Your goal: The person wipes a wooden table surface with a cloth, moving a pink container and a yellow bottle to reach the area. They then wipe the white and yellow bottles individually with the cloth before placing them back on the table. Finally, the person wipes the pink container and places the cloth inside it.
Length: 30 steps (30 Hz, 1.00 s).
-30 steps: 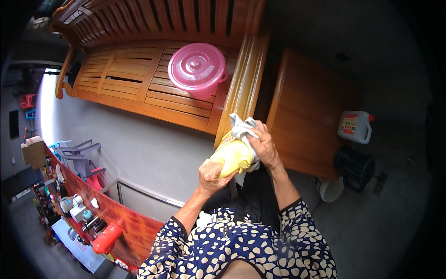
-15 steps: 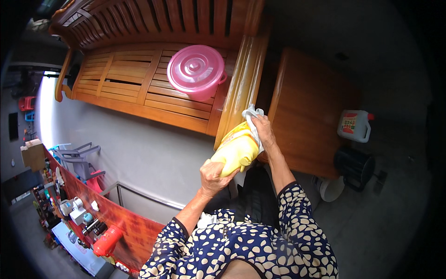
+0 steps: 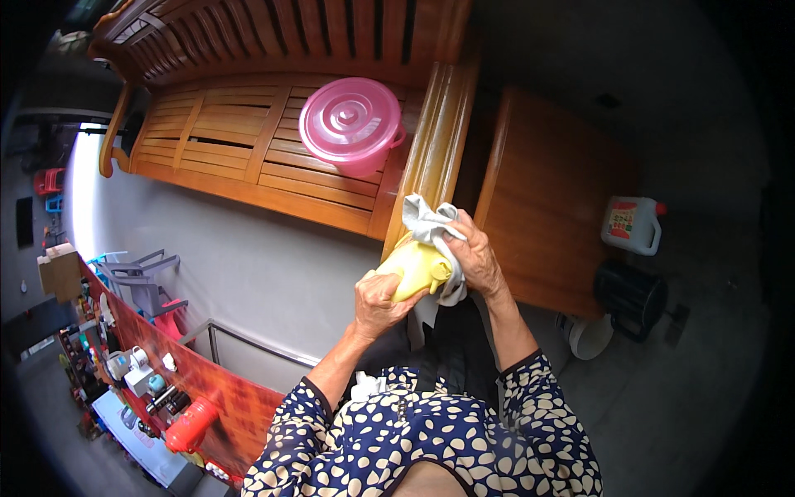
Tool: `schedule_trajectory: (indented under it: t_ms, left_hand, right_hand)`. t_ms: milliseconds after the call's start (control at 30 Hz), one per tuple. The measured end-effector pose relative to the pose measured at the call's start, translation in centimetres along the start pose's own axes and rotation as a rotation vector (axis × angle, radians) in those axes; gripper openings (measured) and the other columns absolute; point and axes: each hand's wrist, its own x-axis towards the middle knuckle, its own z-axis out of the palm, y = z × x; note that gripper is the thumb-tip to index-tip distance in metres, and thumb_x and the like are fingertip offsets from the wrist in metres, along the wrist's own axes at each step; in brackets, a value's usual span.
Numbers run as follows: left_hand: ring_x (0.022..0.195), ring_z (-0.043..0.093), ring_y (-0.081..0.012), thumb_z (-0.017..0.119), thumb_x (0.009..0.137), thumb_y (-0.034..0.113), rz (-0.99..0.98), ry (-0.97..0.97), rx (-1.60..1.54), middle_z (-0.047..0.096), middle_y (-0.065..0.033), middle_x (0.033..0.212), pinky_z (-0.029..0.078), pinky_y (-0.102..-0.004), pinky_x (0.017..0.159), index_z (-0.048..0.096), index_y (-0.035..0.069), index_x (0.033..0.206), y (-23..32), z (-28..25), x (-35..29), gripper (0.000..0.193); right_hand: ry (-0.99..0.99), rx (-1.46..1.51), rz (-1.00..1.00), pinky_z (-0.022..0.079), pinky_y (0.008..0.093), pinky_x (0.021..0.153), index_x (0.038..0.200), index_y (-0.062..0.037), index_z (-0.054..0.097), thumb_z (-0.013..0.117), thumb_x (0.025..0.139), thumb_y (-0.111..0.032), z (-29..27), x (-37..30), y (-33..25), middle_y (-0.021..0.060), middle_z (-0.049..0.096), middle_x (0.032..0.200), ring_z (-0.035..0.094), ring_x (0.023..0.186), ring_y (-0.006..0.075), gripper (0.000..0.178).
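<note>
In front of my body, my left hand (image 3: 381,300) is closed around one end of a yellow plastic bottle (image 3: 411,267). A round knob like a cap shows on its side facing me. My right hand (image 3: 475,255) is wrapped over a pale grey-white cloth (image 3: 427,220) and presses it against the bottle's far and right side. Part of the cloth bunches up above the fingers, and another part hangs down on the right side of the bottle. Cloth and hands hide much of the bottle. Both hands are just on the near side of the bench's armrest (image 3: 434,149).
A pink lidded bucket (image 3: 352,124) stands on the slatted wooden bench (image 3: 315,195). To the right is a wooden table (image 3: 546,199), with a white jug (image 3: 631,225), a black bin (image 3: 633,298) and a white bucket (image 3: 590,338) beyond it. A cluttered red table (image 3: 240,406) lies at lower left.
The bottle has turned and looks shorter, with its printed part now hidden. My right hand and the cloth have come nearer to me, and more cloth bunches over the bottle.
</note>
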Motion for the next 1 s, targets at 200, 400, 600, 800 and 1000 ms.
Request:
schedule_trajectory:
  t_ms: [200, 400, 600, 800, 1000]
  left_hand:
    - [0.048, 0.056, -0.0233, 0.084, 0.062, 0.030, 0.087, -0.090, 0.019, 0.056, -0.0050, 0.054, 0.041, -0.0331, 0.050, 0.049, 0.010, 0.059, 0.8, 0.7, 0.2, 0.041]
    - [0.047, 0.056, -0.0217, 0.081, 0.063, 0.035, 0.119, -0.194, 0.066, 0.053, -0.0046, 0.051, 0.042, -0.0340, 0.052, 0.048, 0.012, 0.057, 1.0, 0.8, 1.1, 0.041]
    - [0.046, 0.053, -0.0224, 0.081, 0.062, 0.036, 0.158, -0.210, 0.102, 0.048, -0.0031, 0.048, 0.042, -0.0343, 0.051, 0.045, 0.013, 0.056, 1.4, 0.9, 1.2, 0.043]
    - [0.046, 0.052, -0.0227, 0.081, 0.062, 0.037, 0.206, -0.214, 0.113, 0.045, -0.0026, 0.048, 0.041, -0.0348, 0.051, 0.044, 0.013, 0.056, 1.1, 1.1, 1.0, 0.045]
    - [0.048, 0.054, -0.0226, 0.081, 0.062, 0.037, 0.189, -0.225, 0.166, 0.049, -0.0030, 0.050, 0.041, -0.0347, 0.051, 0.047, 0.013, 0.058, 1.3, 0.9, 1.3, 0.043]
  right_hand:
    - [-0.154, -0.118, 0.264, 0.040, 0.0344, 0.086, 0.098, 0.0003, 0.067, 0.055, 0.084, -0.015, -2.7, 2.4, 3.0, 0.0115, 0.054, 0.096, 0.050, 0.096, 0.0236, 0.024]
    - [-0.340, 0.063, 0.286, 0.037, 0.0318, 0.094, 0.101, -0.0016, 0.069, 0.062, 0.076, -0.012, -4.2, 0.4, -2.1, 0.0103, 0.052, 0.111, 0.047, 0.108, 0.0218, 0.027]
    - [-0.584, -0.053, 0.317, 0.031, 0.0332, 0.101, 0.102, -0.0064, 0.069, 0.068, 0.075, -0.016, -5.4, 0.9, -3.0, 0.0100, 0.050, 0.116, 0.042, 0.117, 0.0240, 0.029]
    - [-0.525, -0.137, 0.259, 0.038, 0.0306, 0.093, 0.104, -0.0034, 0.067, 0.067, 0.080, -0.015, -3.7, 3.1, 0.6, 0.0091, 0.053, 0.106, 0.051, 0.104, 0.0219, 0.027]
    - [-0.323, -0.009, 0.368, 0.041, 0.0285, 0.089, 0.104, 0.0011, 0.066, 0.064, 0.081, -0.012, -4.0, 2.9, 4.3, 0.0090, 0.054, 0.107, 0.053, 0.103, 0.0193, 0.026]
